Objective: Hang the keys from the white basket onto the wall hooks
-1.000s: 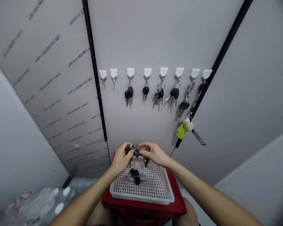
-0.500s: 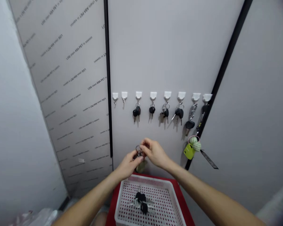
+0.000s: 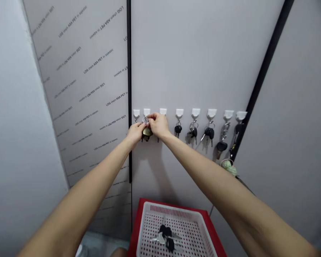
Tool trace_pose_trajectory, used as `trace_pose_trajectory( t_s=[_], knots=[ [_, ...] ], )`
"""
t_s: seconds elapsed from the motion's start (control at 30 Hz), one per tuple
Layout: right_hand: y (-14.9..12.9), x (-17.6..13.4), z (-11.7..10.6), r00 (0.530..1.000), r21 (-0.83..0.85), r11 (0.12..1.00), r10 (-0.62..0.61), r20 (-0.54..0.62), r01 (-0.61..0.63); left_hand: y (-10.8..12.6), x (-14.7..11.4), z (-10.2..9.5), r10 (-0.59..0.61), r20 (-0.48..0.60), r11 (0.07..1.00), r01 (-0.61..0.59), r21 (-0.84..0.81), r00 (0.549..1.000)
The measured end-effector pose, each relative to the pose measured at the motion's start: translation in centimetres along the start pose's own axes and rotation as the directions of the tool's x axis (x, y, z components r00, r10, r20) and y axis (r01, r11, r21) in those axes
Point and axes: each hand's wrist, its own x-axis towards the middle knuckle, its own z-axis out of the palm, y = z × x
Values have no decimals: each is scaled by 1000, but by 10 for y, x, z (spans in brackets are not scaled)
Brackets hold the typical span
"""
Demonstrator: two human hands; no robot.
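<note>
Up at the row of white wall hooks, my left hand [image 3: 136, 133] and my right hand [image 3: 158, 125] both grip one bunch of keys [image 3: 147, 132]. Its metal ring is pinched between the fingertips, just below the second hook from the left [image 3: 147, 112]. Whether the ring touches that hook I cannot tell. A brassy, rounded piece and dark keys dangle under the ring. My right hand partly covers the third hook [image 3: 163, 111] and the keys hanging there. The leftmost hook [image 3: 136, 113] has nothing visible on it.
Several key bunches, such as the black keys [image 3: 209, 132], hang on hooks to the right. A green fluffy charm [image 3: 228, 167] hangs at the far right. Below, a white perforated basket [image 3: 203, 223] with loose keys [image 3: 166, 232] stands on a red surface [image 3: 135, 233].
Both hands have risen from above the basket to the second hook, carrying the bunch of keys with them. The camera view has shifted slightly.
</note>
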Motion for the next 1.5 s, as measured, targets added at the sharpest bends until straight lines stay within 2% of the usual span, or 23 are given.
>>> trace_pose_trajectory(
  t_s=[0.1, 0.23, 0.37, 0.43, 0.47, 0.53, 0.63, 0.7, 0.73, 0.8, 0.9, 1.0, 1.1, 1.17, 1.3, 1.4, 1.5],
  knots=[
    [7, 2, 3, 999, -129, 991, 46, -10, -47, -8, 6, 3, -40, 1, 999, 40, 28, 999],
    [9, -13, -2, 998, -221, 974, -39, 57, 51, -17, -4, 4, -63, 1, 998, 63, 9, 998],
    [15, -53, -13, 973, -221, 948, -213, 89, 228, -38, -33, 1, -117, -82, 993, 115, -29, 990],
    [29, -82, -19, 955, -211, 938, -239, 176, 273, -59, -55, -1, -158, -124, 987, 159, -5, 980],
    [39, -100, -22, 944, -208, 941, -213, 252, 267, -71, -69, -2, -185, -120, 982, 188, 20, 975],
    [65, -137, -26, 893, -220, 954, -90, 442, 205, -98, -98, -2, -250, -46, 963, 254, 91, 967],
    [104, -193, -31, 740, -297, 950, 134, 659, 92, -132, -142, -1, -316, 150, 928, 272, 257, 937],
    [122, -222, -33, 654, -366, 930, 248, 715, 47, -145, -165, 1, -321, 285, 910, 210, 359, 903],
    [128, -233, -34, 625, -394, 918, 285, 727, 40, -149, -174, 3, -317, 346, 900, 165, 403, 883],
    [133, -249, -34, 600, -429, 901, 310, 737, 62, -152, -187, 6, -295, 449, 878, 55, 475, 843],
    [129, -260, -29, 616, -488, 863, 315, 722, 130, -152, -196, 11, -269, 546, 826, -101, 555, 793],
    [125, -263, -23, 630, -574, 809, 382, 676, 126, -154, -200, 14, -291, 593, 777, -177, 605, 751],
    [127, -262, -22, 631, -525, 849, 371, 681, 68, -157, -203, 13, -293, 619, 770, -204, 604, 729],
    [129, -255, -25, 651, -445, 895, 348, 674, -18, -157, -204, 13, -272, 609, 813, -161, 559, 745],
    [121, -226, -33, 737, -211, 956, 292, 610, -204, -149, -197, 19, -220, 557, 941, 24, 336, 801],
    [103, -196, -35, 725, -7, 950, 242, 645, -311, -134, -181, 24, -138, 518, 990, 110, 85, 844],
    [79, -165, -34, 720, 121, 927, 188, 668, -354, -112, -158, 20, -118, 466, 979, 181, -93, 877]
  ],
)
